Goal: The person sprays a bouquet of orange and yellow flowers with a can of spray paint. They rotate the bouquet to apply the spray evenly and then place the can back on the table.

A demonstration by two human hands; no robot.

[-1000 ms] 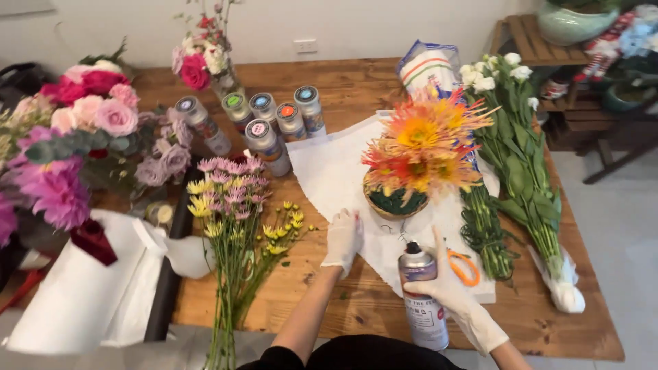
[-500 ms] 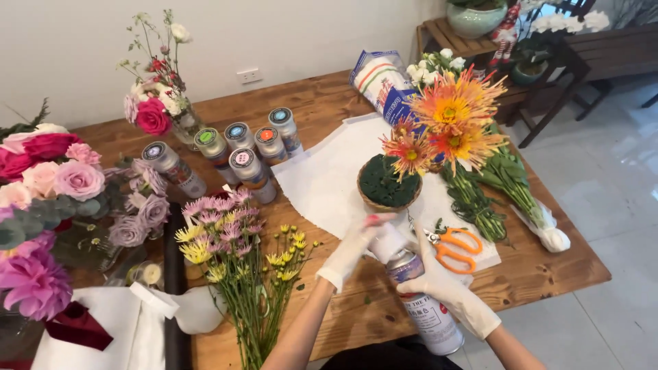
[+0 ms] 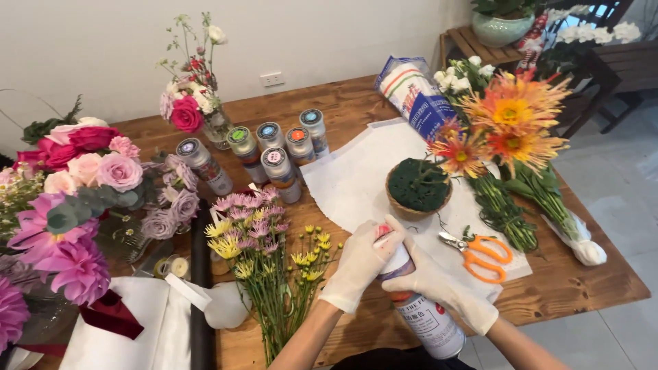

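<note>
Wooden worktop [image 3: 589, 288] crowded with flowers: at its near edge, right hand [image 3: 439, 281] fingers clamp the spray can [image 3: 418, 312] body, left hand [image 3: 360, 264] fingers close on its cap; cap removal step, requiring a steady pull.

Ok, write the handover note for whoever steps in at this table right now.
Left hand: gloved, fingers on the top of the spray can, at its cap.
Right hand: gloved, wrapped around the can's body, holding it tilted over the table edge.
Nearby: basket of green foam on white paper, orange scissors beside it, orange flowers behind, more spray cans in a cluster, small yellow and purple blooms lying left.
Done: can picked up.
Left: no sign of spraying; foam holds no stems.
</note>
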